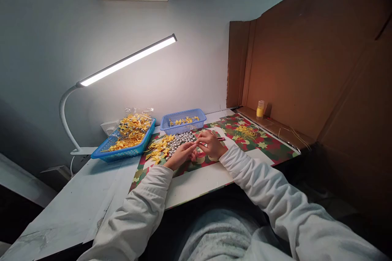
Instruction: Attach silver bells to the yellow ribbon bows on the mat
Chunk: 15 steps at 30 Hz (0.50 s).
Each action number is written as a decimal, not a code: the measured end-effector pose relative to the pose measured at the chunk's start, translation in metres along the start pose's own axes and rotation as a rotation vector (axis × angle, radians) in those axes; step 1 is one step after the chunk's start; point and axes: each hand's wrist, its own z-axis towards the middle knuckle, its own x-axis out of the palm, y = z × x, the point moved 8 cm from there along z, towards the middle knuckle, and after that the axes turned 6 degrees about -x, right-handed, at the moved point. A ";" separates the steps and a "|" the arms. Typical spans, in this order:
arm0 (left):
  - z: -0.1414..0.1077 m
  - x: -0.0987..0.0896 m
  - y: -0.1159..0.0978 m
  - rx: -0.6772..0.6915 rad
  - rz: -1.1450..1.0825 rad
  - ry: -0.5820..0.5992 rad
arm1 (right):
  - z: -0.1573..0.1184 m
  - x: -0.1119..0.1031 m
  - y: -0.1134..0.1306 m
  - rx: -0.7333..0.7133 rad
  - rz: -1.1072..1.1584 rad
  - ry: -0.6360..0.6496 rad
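Note:
My left hand (182,155) and my right hand (210,144) meet over the camouflage-patterned mat (211,163), fingertips pinched close together. Whatever lies between the fingers is too small to make out. Just beyond my left hand is a pile of shiny silver bells (181,139). Yellow ribbon bows (159,149) lie loose to the left of the bells. Right of my right hand, a small pink-handled tool (221,138) rests on the mat. A bundle of thin yellow cords (246,132) lies farther right.
A blue basket (122,154) heaped with yellow bows stands at the left. Behind the bells sits a second blue basket (183,129) with some bows. A lit lamp (128,60) arches over the table. A small yellow bottle (260,110) stands by the cardboard wall (294,73).

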 end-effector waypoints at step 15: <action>-0.005 -0.020 -0.010 0.061 0.019 -0.166 | -0.014 -0.015 -0.053 0.462 -0.258 0.017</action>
